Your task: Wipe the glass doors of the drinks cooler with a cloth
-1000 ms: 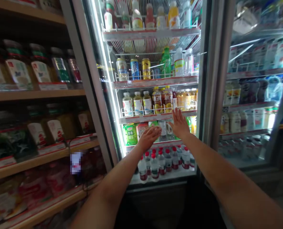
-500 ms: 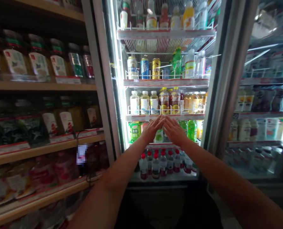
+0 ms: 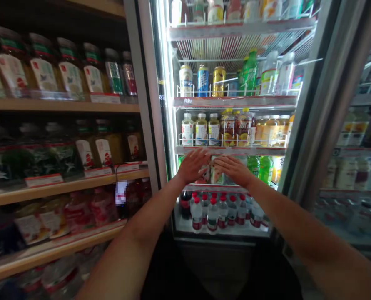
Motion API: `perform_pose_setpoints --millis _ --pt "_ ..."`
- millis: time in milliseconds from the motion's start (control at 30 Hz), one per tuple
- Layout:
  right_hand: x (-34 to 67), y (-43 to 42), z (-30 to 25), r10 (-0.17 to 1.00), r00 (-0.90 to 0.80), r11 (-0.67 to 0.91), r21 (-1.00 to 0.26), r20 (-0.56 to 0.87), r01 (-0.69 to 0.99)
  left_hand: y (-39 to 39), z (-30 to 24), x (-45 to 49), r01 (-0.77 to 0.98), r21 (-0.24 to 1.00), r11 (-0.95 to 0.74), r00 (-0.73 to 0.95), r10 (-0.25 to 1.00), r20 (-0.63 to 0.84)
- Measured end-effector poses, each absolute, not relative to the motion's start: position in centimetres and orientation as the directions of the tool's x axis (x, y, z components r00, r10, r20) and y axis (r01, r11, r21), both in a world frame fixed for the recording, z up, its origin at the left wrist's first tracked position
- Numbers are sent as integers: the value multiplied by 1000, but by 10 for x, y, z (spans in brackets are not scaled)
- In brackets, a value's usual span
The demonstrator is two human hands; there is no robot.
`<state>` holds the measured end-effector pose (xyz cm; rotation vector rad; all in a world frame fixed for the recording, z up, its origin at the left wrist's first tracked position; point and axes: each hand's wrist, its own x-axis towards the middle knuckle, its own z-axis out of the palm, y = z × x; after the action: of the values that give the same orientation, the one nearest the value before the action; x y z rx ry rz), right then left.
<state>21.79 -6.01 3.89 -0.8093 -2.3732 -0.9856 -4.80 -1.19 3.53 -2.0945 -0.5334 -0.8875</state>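
Observation:
My left hand (image 3: pixel 192 165) is stretched out in front of the lit drinks fridge, palm down, fingers extended and nothing in it. Close beside it, my right hand (image 3: pixel 231 168) is also flat with its fingers out and holds nothing. The two sets of fingertips point toward each other with a small gap between. Behind the hands, cartons (image 3: pixel 217 174) on a lower shelf are partly covered. Just above stand bottles with white caps (image 3: pixel 200 130) and brown tea bottles with yellow caps (image 3: pixel 244 127). Whether the fingers touch any shelf, I cannot tell.
Small red-capped bottles (image 3: pixel 212 214) stand on the fridge floor by a dark bottle (image 3: pixel 185 204). Green bottles (image 3: pixel 265 170) sit to the right. Cans (image 3: pixel 203 81) are higher up. Wooden shelves (image 3: pixel 63 105) of bottles line the left; a metal door frame (image 3: pixel 335 100) stands right.
My view has shifted, so the fridge sits slightly further right. The fingertips, earlier meeting in a peak, have come apart, and both hands lie flatter.

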Motion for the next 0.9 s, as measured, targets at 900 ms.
perform_pose_setpoints --millis 900 --pt "208 -35 16 136 -747 608 541 650 581 15 44 -6 860 -199 -470 290 131 948"
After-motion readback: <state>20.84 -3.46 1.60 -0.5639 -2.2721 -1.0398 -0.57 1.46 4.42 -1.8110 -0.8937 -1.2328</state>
